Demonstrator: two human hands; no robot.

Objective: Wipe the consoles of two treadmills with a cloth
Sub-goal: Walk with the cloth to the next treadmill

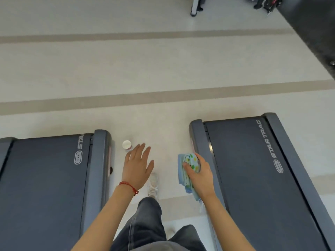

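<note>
Two dark grey treadmills lie either side of me, only their belts and rear ends in view: the left treadmill (45,178) and the right treadmill (253,169). No console is visible. My right hand (200,175) grips a folded light blue cloth (186,169) with coloured dots, held over the floor beside the right treadmill's inner rail. My left hand (138,164) is held out flat with fingers straight, holding nothing, above the floor gap between the machines.
A small white paper cup (126,144) stands on the pale floor just beyond my left hand, near the left treadmill's rear corner. My white shoe (153,184) steps in the gap. Other gym equipment (196,6) stands far ahead; a dark surface (311,29) sits top right.
</note>
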